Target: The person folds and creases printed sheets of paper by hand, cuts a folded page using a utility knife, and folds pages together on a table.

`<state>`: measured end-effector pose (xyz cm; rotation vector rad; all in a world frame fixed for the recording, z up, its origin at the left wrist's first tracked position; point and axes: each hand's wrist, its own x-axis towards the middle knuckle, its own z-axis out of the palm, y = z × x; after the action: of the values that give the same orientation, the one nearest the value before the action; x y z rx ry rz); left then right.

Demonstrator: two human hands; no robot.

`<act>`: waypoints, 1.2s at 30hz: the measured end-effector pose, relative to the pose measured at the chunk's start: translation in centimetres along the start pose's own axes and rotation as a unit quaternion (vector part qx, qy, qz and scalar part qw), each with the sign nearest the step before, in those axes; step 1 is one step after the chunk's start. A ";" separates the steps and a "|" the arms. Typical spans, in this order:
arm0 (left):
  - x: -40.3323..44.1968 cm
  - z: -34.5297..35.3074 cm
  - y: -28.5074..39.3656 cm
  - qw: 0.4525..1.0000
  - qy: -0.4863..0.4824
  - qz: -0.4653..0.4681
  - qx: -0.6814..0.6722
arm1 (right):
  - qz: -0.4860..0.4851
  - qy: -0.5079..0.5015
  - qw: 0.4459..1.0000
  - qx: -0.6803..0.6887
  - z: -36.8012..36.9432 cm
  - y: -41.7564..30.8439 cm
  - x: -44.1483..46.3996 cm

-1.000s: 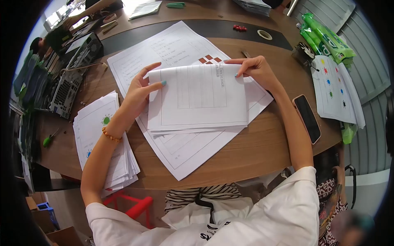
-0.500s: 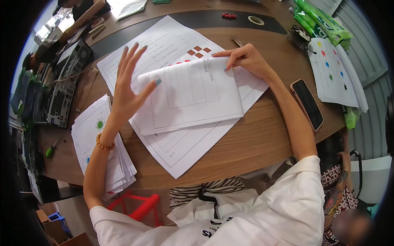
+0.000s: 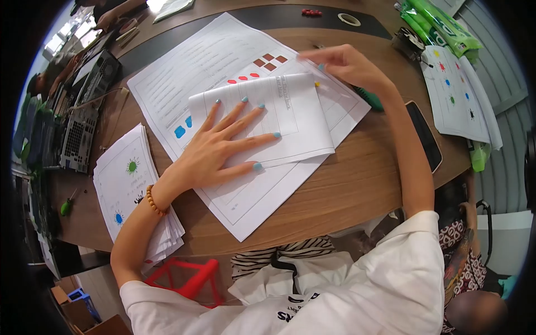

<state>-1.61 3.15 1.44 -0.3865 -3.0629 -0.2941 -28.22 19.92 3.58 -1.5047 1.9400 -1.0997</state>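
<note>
My left hand [image 3: 223, 146] lies flat with fingers spread on a folded white sheet [image 3: 301, 106], holding nothing. Beneath that sheet are larger printed papers [image 3: 184, 72] set at an angle, showing brown squares and red and blue patches. My right hand [image 3: 352, 64] hovers past the upper right edge of the papers, its index finger stretched out to the left and blurred, the other fingers curled. Partly hidden below my right wrist is a dark green object [image 3: 369, 99]; whether my hand touches it I cannot tell.
A paper stack [image 3: 120, 167] lies at the left, near computer hardware [image 3: 84, 131]. A phone [image 3: 427, 145] sits beside my right forearm. Tape [image 3: 349, 20], red beads [image 3: 311, 12], green packages [image 3: 441, 28] and a hanging sheet [image 3: 455, 95] are farther off. Other people show at the edges.
My left hand let go of the folded sheet's left side, lifted, and came down flat on it. My right hand released the top edge and moved slightly up and right.
</note>
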 end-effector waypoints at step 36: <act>-0.4 1.9 -1.3 0.990 0.119 0.067 -0.016 | -0.009 -0.016 0.851 -0.524 12.9 -6.5 3.2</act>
<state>-1.57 2.23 -0.71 -0.5144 -2.7868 -0.3560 -15.75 12.25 1.71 -1.9789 2.6597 0.1203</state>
